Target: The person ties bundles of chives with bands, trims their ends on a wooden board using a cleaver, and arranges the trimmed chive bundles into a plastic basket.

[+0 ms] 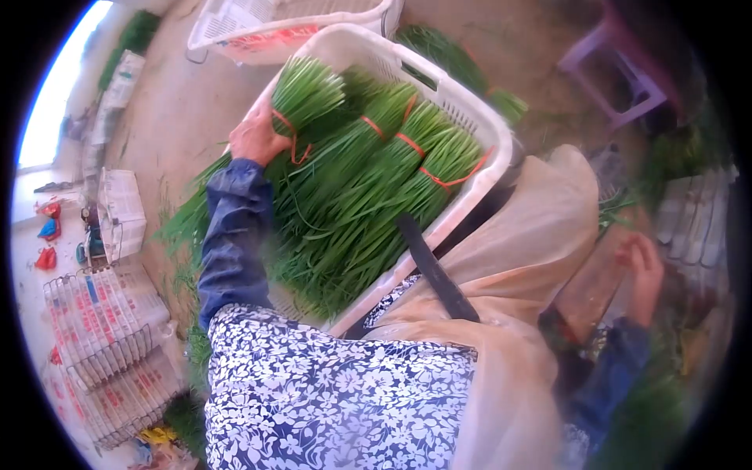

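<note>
My left hand (257,139) is closed around the upper part of a bunch of chives (307,88) tied with an orange-red band. The bunch lies at the left side of a white plastic crate (501,133), its leaves hanging over the crate's edge. Beside it in the crate lie several more tied chive bunches (423,149), cut ends toward the far side. Away to the right, my right hand (644,270) is raised with its fingers apart, slightly blurred, with nothing visible in it.
Another white crate (274,33) stands beyond. More greens (442,55) lie on the floor behind the full crate. A purple stool (615,66) is at the upper right. Stacked white crates (110,321) stand at the left. A translucent plastic apron (517,235) spreads over my lap.
</note>
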Motion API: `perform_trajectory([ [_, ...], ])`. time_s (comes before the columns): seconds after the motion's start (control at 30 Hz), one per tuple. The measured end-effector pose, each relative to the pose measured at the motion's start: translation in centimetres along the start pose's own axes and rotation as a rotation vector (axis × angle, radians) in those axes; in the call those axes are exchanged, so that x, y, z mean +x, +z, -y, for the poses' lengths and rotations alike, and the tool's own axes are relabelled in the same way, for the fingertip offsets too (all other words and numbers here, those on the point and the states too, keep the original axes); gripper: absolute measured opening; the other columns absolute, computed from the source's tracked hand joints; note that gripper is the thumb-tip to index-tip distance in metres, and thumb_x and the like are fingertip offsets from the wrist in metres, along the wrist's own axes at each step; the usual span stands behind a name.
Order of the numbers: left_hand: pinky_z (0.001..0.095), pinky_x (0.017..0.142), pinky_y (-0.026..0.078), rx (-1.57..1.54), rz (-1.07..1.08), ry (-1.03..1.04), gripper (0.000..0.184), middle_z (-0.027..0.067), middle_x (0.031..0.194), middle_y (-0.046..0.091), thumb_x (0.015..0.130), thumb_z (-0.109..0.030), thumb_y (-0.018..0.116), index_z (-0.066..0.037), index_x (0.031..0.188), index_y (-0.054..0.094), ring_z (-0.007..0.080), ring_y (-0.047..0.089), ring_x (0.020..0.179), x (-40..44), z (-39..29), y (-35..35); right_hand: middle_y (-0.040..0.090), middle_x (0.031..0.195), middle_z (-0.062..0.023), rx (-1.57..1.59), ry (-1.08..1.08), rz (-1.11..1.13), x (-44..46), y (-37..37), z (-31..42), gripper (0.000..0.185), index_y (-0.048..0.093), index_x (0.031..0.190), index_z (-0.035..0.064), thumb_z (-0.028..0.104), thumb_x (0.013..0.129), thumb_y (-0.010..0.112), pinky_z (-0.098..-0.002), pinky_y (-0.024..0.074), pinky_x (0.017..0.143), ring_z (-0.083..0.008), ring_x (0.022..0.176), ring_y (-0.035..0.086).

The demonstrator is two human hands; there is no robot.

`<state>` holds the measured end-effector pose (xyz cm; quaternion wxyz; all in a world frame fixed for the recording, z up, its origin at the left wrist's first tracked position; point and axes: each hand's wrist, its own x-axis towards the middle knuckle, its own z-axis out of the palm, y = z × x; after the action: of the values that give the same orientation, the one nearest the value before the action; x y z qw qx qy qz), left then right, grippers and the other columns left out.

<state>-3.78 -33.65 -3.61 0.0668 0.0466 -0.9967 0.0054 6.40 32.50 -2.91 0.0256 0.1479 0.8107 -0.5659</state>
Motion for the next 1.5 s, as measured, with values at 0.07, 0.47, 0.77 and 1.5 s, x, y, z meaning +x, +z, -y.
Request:
perform_trajectory([
  [0.07,0.0464,0.070,0.053,-0.086,0.030,0.039,0.064,0.0138,0.097,0.066,0.060,-0.031,0.078,-0.013,0.117,0.053,0.0353,0.067,0.089,1.8,-0.9,4.8,0.067,0.104,-0.0071,0.014,0.012,0.036,1.3,1.7,1.0,0.031,0.060,0.123,-0.0006,0.016,0.097,0.059,-0.0263,0.0521,0.076,-0.0138,0.084,0.066],
  [0.47,0.0452,0.082,0.049,0.054,0.319,0.059,0.076,0.0162,0.102,0.067,0.062,-0.054,0.076,-0.009,0.120,0.055,0.0354,0.063,0.100,6.5,-3.4,10.4,0.067,0.100,-0.0072,-0.048,0.072,0.060,2.1,3.3,-1.8,0.030,0.061,0.121,-0.0017,0.016,0.097,0.059,-0.0268,0.0517,0.075,-0.0129,0.085,0.064],
  [0.77,0.0513,0.091,0.043,-0.203,0.271,-0.024,0.086,0.0181,0.110,0.068,0.061,-0.052,0.078,-0.009,0.129,0.051,0.0338,0.063,0.105,9.7,-3.1,16.4,0.067,0.102,-0.0076,-0.099,0.101,0.036,1.4,2.8,-1.4,0.032,0.060,0.123,-0.0019,0.017,0.097,0.059,-0.0274,0.0514,0.077,-0.0137,0.084,0.065],
  [1.5,0.0482,0.092,0.036,-0.107,-0.191,-0.237,0.083,0.0147,0.120,0.057,0.072,-0.064,0.064,-0.004,0.129,0.051,0.0346,0.052,0.108,7.6,-12.1,18.8,0.066,0.100,-0.0096,-0.095,0.117,0.039,1.9,2.5,-0.2,0.031,0.057,0.121,-0.0044,0.016,0.098,0.058,-0.0287,0.0528,0.076,-0.0163,0.083,0.066],
])
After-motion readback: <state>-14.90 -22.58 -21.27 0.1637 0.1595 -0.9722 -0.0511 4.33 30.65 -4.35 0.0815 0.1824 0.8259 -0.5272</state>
